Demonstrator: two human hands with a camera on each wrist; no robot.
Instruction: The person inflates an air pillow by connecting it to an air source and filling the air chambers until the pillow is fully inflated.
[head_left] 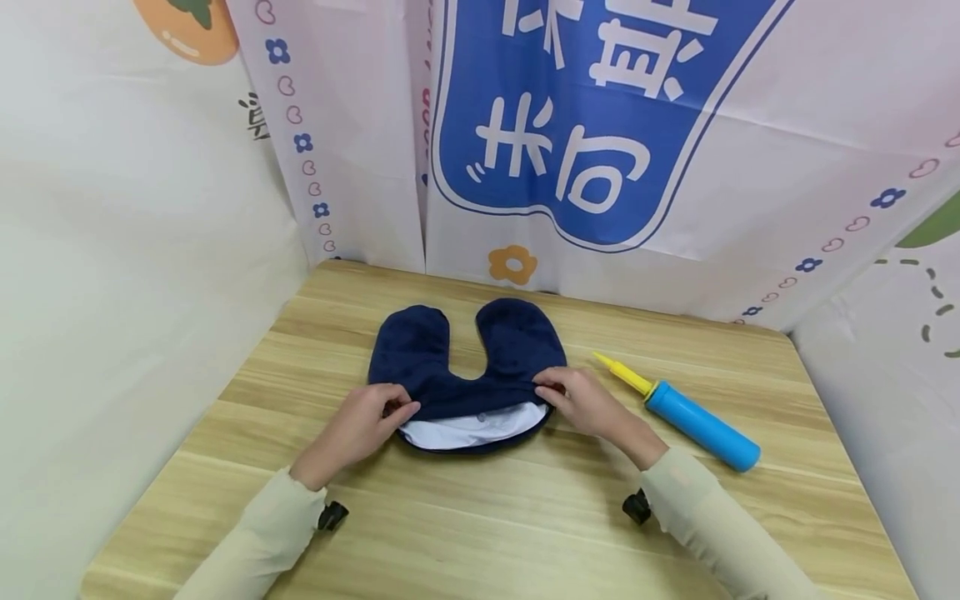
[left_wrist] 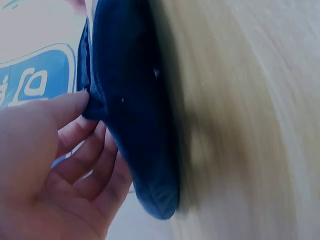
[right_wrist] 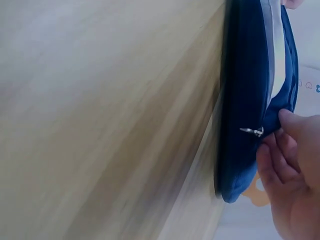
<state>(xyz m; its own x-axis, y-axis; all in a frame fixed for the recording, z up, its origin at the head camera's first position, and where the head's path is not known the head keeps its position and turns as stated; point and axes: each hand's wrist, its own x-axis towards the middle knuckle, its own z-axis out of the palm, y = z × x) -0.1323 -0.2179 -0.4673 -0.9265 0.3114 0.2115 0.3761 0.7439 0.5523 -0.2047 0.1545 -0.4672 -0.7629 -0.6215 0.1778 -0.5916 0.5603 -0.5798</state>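
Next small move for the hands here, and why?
Probably have the left hand and right hand lift the front of the navy cover slightly farther back. Both pinch it beside the opening, and a small round fitting, likely a valve, shows on the white inner layer, close to the cloth. More clearance could help if the blue pump is needed.

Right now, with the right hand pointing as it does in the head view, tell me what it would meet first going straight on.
The body of the navy U-shaped pillow, whose edge the right hand pinches. How high its fingers sit above it is hard to judge.
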